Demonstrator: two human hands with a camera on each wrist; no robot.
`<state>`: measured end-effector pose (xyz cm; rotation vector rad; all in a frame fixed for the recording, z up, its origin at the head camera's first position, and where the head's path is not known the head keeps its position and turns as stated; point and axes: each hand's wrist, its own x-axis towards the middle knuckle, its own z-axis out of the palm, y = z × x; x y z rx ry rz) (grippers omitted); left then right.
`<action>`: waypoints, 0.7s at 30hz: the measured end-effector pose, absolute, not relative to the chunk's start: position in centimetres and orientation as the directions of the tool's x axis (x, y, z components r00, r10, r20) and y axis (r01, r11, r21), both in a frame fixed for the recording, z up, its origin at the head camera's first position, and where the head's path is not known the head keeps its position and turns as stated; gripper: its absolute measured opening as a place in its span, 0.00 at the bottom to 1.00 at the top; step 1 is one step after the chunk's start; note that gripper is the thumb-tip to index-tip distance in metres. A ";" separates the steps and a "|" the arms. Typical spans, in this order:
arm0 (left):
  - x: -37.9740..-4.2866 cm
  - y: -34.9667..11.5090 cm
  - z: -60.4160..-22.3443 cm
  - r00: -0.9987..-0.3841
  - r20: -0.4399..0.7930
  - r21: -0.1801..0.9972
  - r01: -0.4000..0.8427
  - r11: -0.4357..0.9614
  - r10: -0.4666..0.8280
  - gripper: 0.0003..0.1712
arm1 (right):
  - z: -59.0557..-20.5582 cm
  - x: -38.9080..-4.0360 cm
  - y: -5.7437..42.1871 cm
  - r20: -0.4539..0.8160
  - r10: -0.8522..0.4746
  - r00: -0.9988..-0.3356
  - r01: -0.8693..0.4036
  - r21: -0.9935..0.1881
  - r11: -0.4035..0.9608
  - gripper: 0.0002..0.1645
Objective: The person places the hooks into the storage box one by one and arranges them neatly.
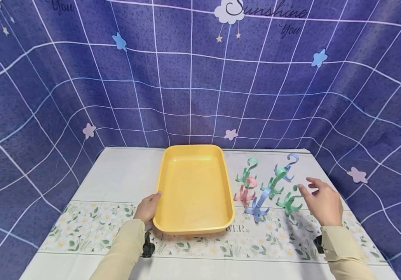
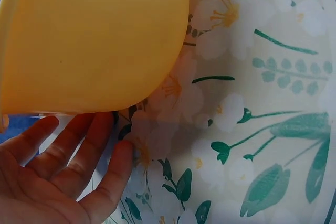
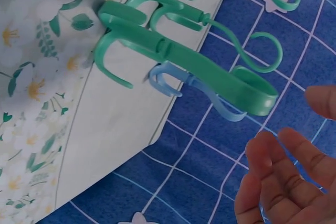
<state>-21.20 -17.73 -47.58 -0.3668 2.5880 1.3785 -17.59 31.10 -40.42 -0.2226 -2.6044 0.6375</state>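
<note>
A yellow plastic tray lies on the table, its inside bare. My left hand holds its left side, thumb at the rim; in the left wrist view the fingers reach against the outer wall. Right of the tray stand several plastic claw hooks, prongs down and curved hook up: green, pink and blue. Nearest my right hand is the front green claw hook. In the right wrist view this green hook is apart from the loosely bent fingers, which hold nothing.
The table is white with a flowered band across it. Farther back are another green hook and a blue hook. A blue gridded curtain encloses the back and both sides.
</note>
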 end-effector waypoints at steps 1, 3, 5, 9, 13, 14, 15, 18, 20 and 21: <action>-21.1 -17.7 -47.5 -0.952 -0.277 0.789 -0.301 0.536 -0.127 0.38 | -40.5 -17.6 31.1 0.378 0.256 -0.890 0.055 -0.468 0.882 0.27; -20.9 -17.6 -47.2 -0.953 -0.278 0.793 -0.299 0.530 -0.122 0.37 | -40.8 -17.6 31.2 0.362 0.257 -0.896 0.067 -0.462 0.885 0.27; -20.8 -17.5 -46.9 -0.954 -0.276 0.795 -0.294 0.530 -0.115 0.37 | -40.9 -17.5 31.3 0.346 0.254 -0.903 0.075 -0.456 0.887 0.27; -20.6 -17.5 -46.7 -0.955 -0.276 0.798 -0.291 0.528 -0.109 0.36 | -41.3 -17.5 31.4 0.322 0.242 -0.915 0.078 -0.449 0.890 0.28; -20.7 -17.5 -46.8 -0.953 -0.280 0.802 -0.298 0.517 -0.115 0.36 | -41.7 -17.6 31.5 0.309 0.232 -0.922 0.074 -0.448 0.891 0.28; -20.7 -17.5 -46.9 -0.953 -0.280 0.802 -0.299 0.517 -0.118 0.35 | -41.8 -17.6 31.6 0.306 0.229 -0.924 0.073 -0.448 0.891 0.29; -20.7 -17.5 -46.9 -0.952 -0.282 0.804 -0.303 0.511 -0.122 0.36 | -41.9 -17.7 31.6 0.301 0.228 -0.926 0.074 -0.449 0.891 0.29; -20.7 -17.5 -47.0 -0.952 -0.280 0.804 -0.304 0.510 -0.125 0.36 | -42.1 -17.7 31.6 0.289 0.229 -0.930 0.078 -0.452 0.888 0.28; -20.7 -17.5 -47.0 -0.952 -0.278 0.803 -0.303 0.514 -0.127 0.36 | -42.2 -17.7 31.6 0.286 0.232 -0.930 0.082 -0.453 0.888 0.28; -20.7 -17.5 -47.1 -0.952 -0.278 0.801 -0.304 0.515 -0.130 0.36 | -42.2 -17.7 31.6 0.286 0.233 -0.930 0.082 -0.455 0.887 0.27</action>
